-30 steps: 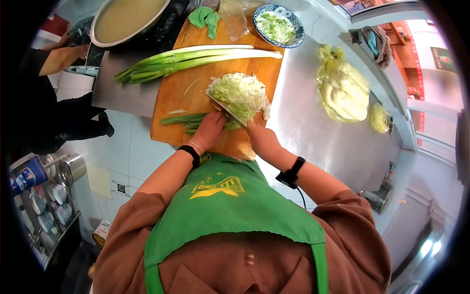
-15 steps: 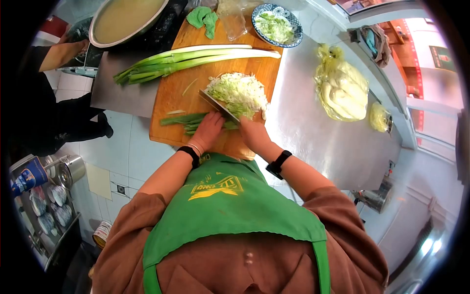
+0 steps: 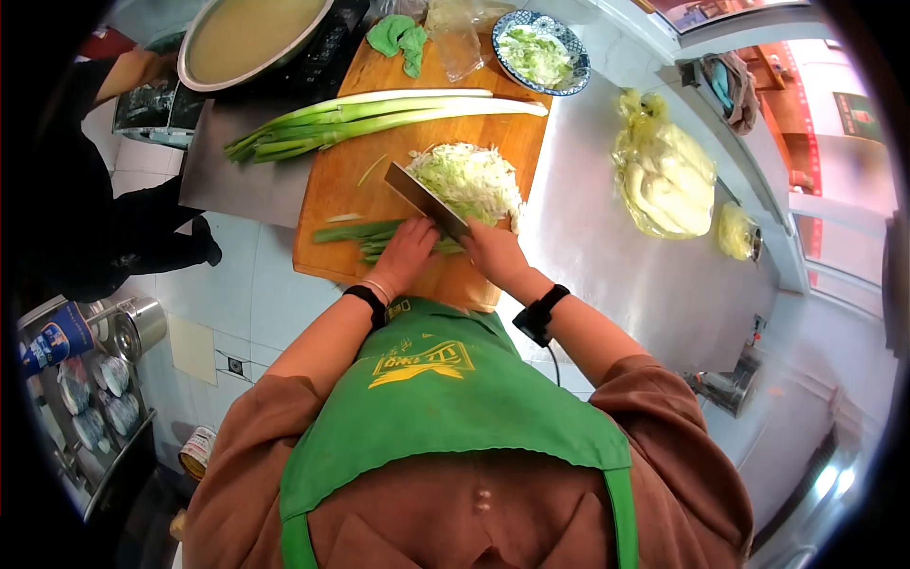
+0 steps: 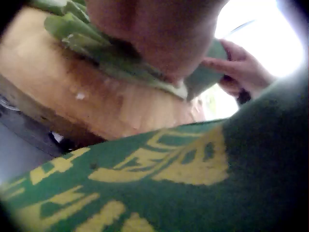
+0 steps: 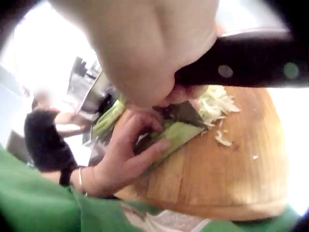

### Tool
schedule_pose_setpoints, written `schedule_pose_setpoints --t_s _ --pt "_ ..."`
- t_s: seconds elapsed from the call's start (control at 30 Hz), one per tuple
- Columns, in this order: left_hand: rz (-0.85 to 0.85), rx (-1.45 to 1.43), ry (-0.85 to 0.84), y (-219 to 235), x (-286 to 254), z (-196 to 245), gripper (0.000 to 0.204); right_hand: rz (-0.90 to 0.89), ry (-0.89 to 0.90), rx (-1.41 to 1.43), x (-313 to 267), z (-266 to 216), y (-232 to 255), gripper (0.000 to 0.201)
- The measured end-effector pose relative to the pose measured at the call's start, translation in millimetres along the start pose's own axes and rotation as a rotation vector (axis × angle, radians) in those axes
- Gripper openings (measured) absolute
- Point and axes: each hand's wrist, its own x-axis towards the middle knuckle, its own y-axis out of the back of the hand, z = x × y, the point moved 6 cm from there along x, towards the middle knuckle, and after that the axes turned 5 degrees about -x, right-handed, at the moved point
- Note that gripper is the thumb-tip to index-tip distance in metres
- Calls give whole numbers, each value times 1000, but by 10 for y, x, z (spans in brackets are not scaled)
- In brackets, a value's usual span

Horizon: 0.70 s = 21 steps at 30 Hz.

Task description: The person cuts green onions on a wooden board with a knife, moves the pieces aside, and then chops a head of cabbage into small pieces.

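Observation:
On the wooden cutting board (image 3: 332,204), my left hand (image 3: 408,254) holds down a bundle of green onion stalks (image 3: 355,230), its fingers curled over them in the right wrist view. My right hand (image 3: 498,256) grips a cleaver (image 3: 425,197) by its dark riveted handle (image 5: 251,60). The blade stands right beside the left fingertips, at the cut end of the bundle. Past the blade lies a heap of chopped green onion (image 3: 469,175). Several long whole green onions (image 3: 379,114) lie across the board's far part.
A patterned bowl (image 3: 573,81) with chopped green onion sits at the board's far right corner. A green cloth (image 3: 398,38) lies near a large pot (image 3: 194,57). Yellow bags (image 3: 664,175) rest on the steel counter (image 3: 607,284). Another person (image 3: 85,190) stands at left.
My right hand has shifted a little left, and the cleaver's blade now shows more of its side. The left hand stays on the bundle. The other person's arm has moved up toward the pot.

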Motion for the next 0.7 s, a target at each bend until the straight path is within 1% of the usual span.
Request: schedule_pose_setpoints --t_s 0.07,0.13,0.23,0.27,0.3,0.33,0.37,0.43,0.47,0.53,0.57,0.63,0.67,0.7 --pt "2 -17 -3 97 72 25 42 16 28 20 26 -5 172 16" --pt "-46 22 50 88 -5 -15 43 -61 -57 6 -105 -57 230 17" --pt "-31 35 26 54 6 -39 42 -63 -12 -7 -315 -133 273 17" --pt "-30 31 27 31 5 -45 42 -66 -13 -10 -311 -83 184 17" --pt "-38 41 38 20 1 -53 42 -17 24 -18 -291 -32 35 13" --pt "-48 53 49 13 -10 -56 41 32 61 -24 -269 -67 -13 9" --pt "-49 53 50 11 -15 -55 41 31 61 -22 -210 -49 -68 9" --pt "-104 44 58 -18 -11 -84 40 19 17 -34 -14 -53 -62 10" --pt "-113 41 53 -23 -52 -58 40 22 7 -30 -74 -69 -42 10" --pt "-32 76 8 2 -4 -62 42 29 35 -1 -72 -61 139 18" --pt "-31 74 13 -10 -22 -75 42 24 37 -1 -140 -86 183 18" --pt "-10 70 -1 -6 -34 -67 43 -82 -82 10 -284 -131 234 18" --pt "-11 68 1 -8 -45 -64 43 -85 -82 9 -286 -90 124 18" --pt "-29 72 20 -21 -43 -73 43 -36 -30 11 -271 -40 -37 16"
